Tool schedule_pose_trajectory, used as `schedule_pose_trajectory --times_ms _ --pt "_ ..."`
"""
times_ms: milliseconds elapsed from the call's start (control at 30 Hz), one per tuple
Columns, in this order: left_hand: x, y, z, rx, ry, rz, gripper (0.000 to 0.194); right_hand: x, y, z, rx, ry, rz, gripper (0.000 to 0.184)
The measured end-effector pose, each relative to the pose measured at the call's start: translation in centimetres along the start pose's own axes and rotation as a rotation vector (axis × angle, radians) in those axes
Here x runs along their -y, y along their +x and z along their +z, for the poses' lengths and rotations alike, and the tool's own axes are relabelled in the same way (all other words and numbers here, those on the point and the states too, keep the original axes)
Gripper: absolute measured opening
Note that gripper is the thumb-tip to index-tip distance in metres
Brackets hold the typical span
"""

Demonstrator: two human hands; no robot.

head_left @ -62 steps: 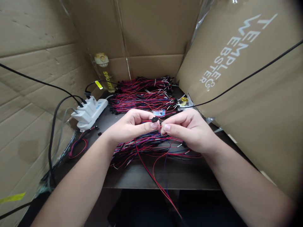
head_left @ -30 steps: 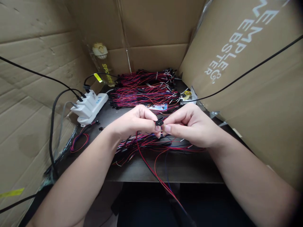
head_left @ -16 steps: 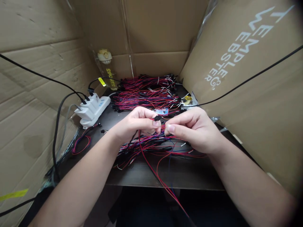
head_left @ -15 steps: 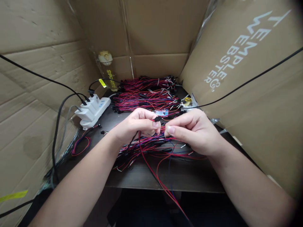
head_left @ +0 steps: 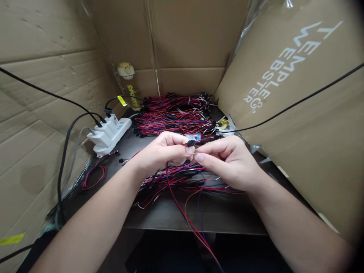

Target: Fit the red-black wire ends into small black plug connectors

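My left hand [head_left: 167,151] is closed, pinching a small black wire connector [head_left: 190,143] between thumb and forefinger. Close against it, my right hand [head_left: 224,159] is also closed, with thumb and forefinger pressed on what looks like a thin wire end [head_left: 194,153] beside the connector; most of it is hidden by the fingertips. Red, black and blue wires [head_left: 186,216] hang from around the hands over the table's front edge. Beneath both hands lies a loose pile of red, blue and black wires [head_left: 170,180].
Behind my hands lie large bundles of wires [head_left: 173,123]. A white power strip [head_left: 109,136] with plugged-in cables stands at left, near a small coil of wire [head_left: 95,177]. A bottle [head_left: 126,72] is at the back. Cardboard walls [head_left: 187,38] enclose the dark table [head_left: 182,218].
My right fingertips were slightly apart from the left hand half a second ago and are now close against it at the connector. The connector stays in my left hand; the view shifts slightly.
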State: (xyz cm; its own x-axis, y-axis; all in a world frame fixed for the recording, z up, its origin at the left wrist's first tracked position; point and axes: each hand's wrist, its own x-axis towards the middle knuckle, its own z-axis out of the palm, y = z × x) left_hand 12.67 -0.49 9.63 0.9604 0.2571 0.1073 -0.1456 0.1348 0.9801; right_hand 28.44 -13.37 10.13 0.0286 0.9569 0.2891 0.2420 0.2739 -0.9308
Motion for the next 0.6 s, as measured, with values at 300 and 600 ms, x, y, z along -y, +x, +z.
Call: schedule_pose_trajectory --times_ms 300,600 --pt "-0.2 -0.1 -0.7 0.01 0.168 -0.025 0.029 -0.2 0.2 -0.2 0.108 0.017 0.014 0.02" --pt "-1.3 -0.2 -0.5 0.042 0.535 -0.009 0.024 -0.1 0.1 -0.7 0.155 -0.102 0.036 0.021"
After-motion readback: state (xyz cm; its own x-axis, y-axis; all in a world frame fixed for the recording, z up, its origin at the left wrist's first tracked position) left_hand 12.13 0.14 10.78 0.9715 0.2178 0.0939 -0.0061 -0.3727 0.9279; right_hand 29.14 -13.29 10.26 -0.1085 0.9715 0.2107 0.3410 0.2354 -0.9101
